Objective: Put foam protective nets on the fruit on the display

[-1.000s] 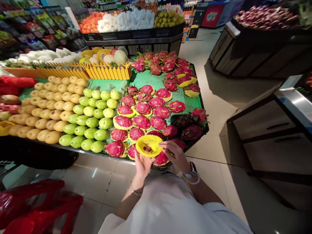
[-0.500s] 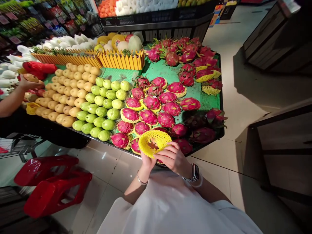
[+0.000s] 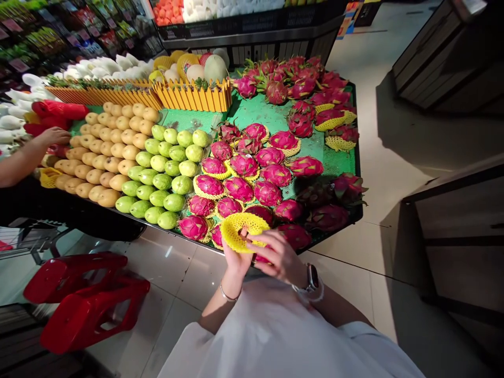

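Note:
A yellow foam fruit net [image 3: 230, 229], shaped like a ring with a hole in its middle, is held over the front edge of the dragon fruit. My left hand [image 3: 238, 260] supports it from below, with fingertips showing through the hole. Over the net's right rim reaches my right hand [image 3: 280, 256], fingers apart and slightly blurred, the foremost touching the net; its thumb is hidden. Rows of dragon fruit [image 3: 238, 189], several in yellow nets, lie just beyond my hands.
Left of the dragon fruit are green fruit [image 3: 162, 181] and round tan fruit [image 3: 110, 152]. Another person's hand [image 3: 53, 136] reaches in at the left. Red stools [image 3: 84, 315] stand on the floor. An orange picket fence [image 3: 192, 96] borders melons behind.
The net has tilted and flattened into a ring, and fingertips now show through its hole. My right fingers have spread and shifted on its rim. The other person's hand no longer shows a fruit.

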The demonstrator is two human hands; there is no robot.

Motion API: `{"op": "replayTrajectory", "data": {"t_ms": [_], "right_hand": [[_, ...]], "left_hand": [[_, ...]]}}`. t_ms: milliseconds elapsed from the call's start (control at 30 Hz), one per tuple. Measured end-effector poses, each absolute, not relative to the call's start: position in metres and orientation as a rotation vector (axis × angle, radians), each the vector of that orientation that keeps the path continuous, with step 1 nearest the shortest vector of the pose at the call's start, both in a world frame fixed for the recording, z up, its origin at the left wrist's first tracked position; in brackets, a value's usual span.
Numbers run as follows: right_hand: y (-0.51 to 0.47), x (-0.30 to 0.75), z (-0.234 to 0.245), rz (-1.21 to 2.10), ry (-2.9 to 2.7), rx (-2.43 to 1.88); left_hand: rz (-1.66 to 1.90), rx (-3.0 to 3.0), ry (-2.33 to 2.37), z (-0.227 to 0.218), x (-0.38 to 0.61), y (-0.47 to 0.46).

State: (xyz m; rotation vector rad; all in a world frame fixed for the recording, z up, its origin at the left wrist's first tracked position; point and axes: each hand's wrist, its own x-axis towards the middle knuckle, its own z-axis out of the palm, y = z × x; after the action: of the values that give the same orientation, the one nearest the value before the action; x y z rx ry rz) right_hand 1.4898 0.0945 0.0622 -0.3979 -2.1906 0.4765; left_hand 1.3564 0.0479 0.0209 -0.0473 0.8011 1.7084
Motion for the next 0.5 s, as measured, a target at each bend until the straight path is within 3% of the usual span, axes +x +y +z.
{"op": "replayTrajectory", "data": {"t_ms": [100,300,500], "right_hand": [[0.140,1.493,0.048,0.521,-2.012,-0.703],[0.216,1.470,0.005,0.429,-2.362,-1.332],[0.215,1.456,-0.003,0.296,-2.340,-1.437]], "left_hand": [[1.795,-0.222,0.746,0.022,1.349,0.049],[1.804,-0.349,0.705,0.013,1.336,0.041],[1.834,-0.324,0.670,0.013,1.333,0.038]]}}
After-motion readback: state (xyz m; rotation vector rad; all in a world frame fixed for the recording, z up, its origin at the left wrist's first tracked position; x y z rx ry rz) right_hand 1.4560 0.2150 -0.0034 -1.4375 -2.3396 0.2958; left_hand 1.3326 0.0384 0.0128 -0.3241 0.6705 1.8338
